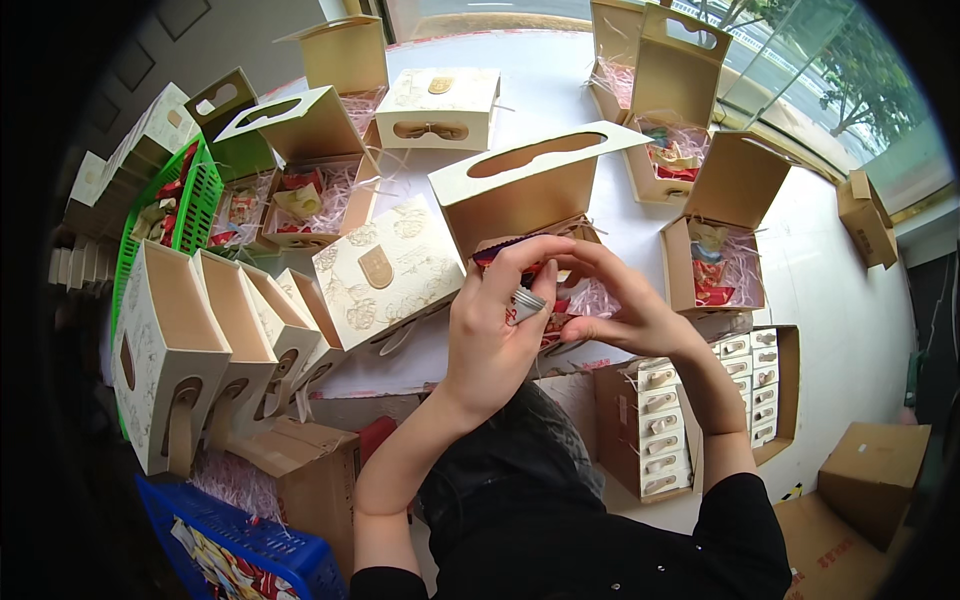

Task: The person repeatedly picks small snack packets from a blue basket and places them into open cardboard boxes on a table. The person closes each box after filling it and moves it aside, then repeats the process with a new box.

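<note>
My left hand (499, 322) holds several small wrapped sweets (527, 305), one silver-white and others dark or red, between thumb and fingers. My right hand (630, 307) is curved beside it, its fingertips close to the left fingers; whether it grips anything is hidden. Both hands are over an open cream gift box (525, 176) with an oval handle cut-out in its raised lid. Pink shredded paper (595, 300) and red packets (556, 324) show inside, partly covered by my hands. A closed cream box (390, 271) with embossed flowers and a gold emblem lies to the left.
Open gift boxes (712, 259) with sweets and pink shred stand right and back left. Several cream boxes (176, 300) lean at left, by a green basket (199, 191). Cartons of boxes (616, 427) stand below the table edge. A blue basket (300, 559) of sweets is lower left.
</note>
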Demonstrator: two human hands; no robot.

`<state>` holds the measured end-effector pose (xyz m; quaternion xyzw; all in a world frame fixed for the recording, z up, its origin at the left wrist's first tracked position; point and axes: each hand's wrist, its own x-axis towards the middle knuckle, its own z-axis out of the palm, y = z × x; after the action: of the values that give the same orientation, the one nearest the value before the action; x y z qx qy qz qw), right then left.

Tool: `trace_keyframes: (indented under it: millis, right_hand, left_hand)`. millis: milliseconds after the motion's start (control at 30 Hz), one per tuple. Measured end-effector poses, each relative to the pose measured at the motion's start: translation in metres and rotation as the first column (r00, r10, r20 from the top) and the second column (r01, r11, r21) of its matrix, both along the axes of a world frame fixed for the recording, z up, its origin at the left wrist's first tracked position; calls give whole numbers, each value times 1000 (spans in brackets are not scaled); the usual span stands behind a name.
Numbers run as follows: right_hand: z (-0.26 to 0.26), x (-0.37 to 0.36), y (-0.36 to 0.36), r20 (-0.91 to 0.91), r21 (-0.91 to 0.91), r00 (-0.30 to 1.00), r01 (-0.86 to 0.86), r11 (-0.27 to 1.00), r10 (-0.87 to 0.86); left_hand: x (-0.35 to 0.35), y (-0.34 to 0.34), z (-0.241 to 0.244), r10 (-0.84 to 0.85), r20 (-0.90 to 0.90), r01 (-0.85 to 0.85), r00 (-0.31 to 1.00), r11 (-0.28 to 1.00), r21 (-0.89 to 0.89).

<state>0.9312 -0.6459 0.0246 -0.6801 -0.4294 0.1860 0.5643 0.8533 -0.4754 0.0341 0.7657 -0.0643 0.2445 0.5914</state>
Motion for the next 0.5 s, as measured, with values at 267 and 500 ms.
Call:
trace_keyframes:
  millis: [267, 500]
  right_hand:
    - [-3, 6, -7, 126, 7, 965, 231, 973, -230]
    - [11, 20, -28, 473, -316, 880, 224, 922, -52]
  left_hand:
    - [0, 6, 2, 162, -22, -154, 986, 964, 216]
    - [-13, 20, -10, 182, -247, 64, 952, 669, 740]
